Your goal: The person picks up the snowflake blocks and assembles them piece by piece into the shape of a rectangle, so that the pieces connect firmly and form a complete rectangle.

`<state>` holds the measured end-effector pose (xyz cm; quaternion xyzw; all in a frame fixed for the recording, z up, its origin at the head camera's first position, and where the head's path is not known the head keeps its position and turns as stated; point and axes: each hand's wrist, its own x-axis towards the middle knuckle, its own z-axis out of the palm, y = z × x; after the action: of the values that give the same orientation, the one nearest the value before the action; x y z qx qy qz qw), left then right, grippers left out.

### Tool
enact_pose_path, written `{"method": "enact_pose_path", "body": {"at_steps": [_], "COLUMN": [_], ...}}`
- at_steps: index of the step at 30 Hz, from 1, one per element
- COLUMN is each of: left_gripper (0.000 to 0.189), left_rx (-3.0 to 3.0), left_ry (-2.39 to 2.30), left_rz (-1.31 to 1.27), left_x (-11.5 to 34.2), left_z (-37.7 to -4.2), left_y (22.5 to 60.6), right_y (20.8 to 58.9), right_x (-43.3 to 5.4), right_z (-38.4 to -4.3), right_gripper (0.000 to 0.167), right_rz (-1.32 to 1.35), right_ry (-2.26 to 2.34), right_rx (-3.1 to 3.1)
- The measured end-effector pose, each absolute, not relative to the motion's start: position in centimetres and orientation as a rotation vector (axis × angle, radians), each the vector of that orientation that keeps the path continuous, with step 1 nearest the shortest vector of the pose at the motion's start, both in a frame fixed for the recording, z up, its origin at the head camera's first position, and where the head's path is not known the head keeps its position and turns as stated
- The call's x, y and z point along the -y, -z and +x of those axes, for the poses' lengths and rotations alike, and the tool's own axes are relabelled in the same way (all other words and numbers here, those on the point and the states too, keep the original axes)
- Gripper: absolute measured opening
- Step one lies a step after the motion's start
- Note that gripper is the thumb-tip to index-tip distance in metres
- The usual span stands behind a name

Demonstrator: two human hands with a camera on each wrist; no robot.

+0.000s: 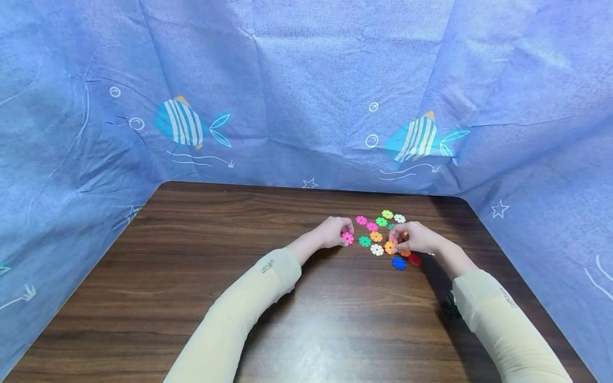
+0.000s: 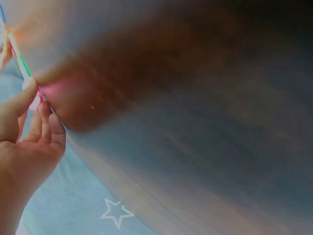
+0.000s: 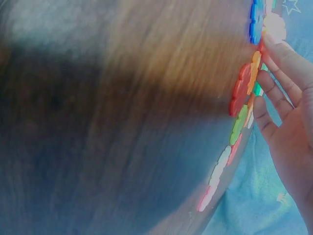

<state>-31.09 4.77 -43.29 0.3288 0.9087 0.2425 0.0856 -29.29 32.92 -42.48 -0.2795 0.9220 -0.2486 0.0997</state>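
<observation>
My left hand (image 1: 330, 233) pinches a pink notched plastic disc (image 1: 347, 239) between thumb and fingers, at the left end of a loose group of such discs. In the left wrist view that hand (image 2: 34, 139) has its thumb and fingertips together at the pink disc's edge. Over the group's right side, my right hand (image 1: 417, 237) pinches an orange disc (image 1: 390, 248) standing on edge. The right wrist view shows the thumb (image 3: 279, 46) against a brightly lit disc, with the other fingers loosely bent. Part of the group is hidden beneath the right hand.
Between the hands lie a green disc (image 1: 365, 241), a white disc (image 1: 377, 250) and another orange disc (image 1: 376, 236). A blue disc (image 1: 398, 263) and a red disc (image 1: 414, 259) lie nearer. Several more sit behind. A patterned blue cloth (image 1: 306, 96) hangs behind the wooden table (image 1: 215, 223).
</observation>
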Motion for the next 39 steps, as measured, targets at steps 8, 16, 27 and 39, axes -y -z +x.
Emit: {"method": "enact_pose_path", "body": {"at_steps": [8, 16, 27, 39], "left_gripper": [0.021, 0.010, 0.014, 0.010], "left_rx": [-2.815, -2.875, -2.861, -2.797], "left_ry": [-0.721, -0.926, -1.135, -1.447], "left_rz": [0.923, 0.844, 0.778, 0.643], "left_x": [-3.4, -0.9, 2.0, 4.4], "left_z": [-29.9, -29.3, -27.6, -25.4], "left_y": [42.3, 40.3, 39.3, 37.3], "right_y": [41.9, 40.3, 37.7, 35.4], "right_x": [-33.0, -32.4, -30.2, -25.7], "right_z": [-28.9, -28.5, -27.8, -25.7], "right_gripper": [0.014, 0.007, 0.005, 0.004], "right_rz": [-0.800, -0.849, -0.863, -0.931], "right_ry": [0.787, 0.731, 0.850, 0.945], "right_rx": [-2.680, -2.744, -2.860, -2.958]}}
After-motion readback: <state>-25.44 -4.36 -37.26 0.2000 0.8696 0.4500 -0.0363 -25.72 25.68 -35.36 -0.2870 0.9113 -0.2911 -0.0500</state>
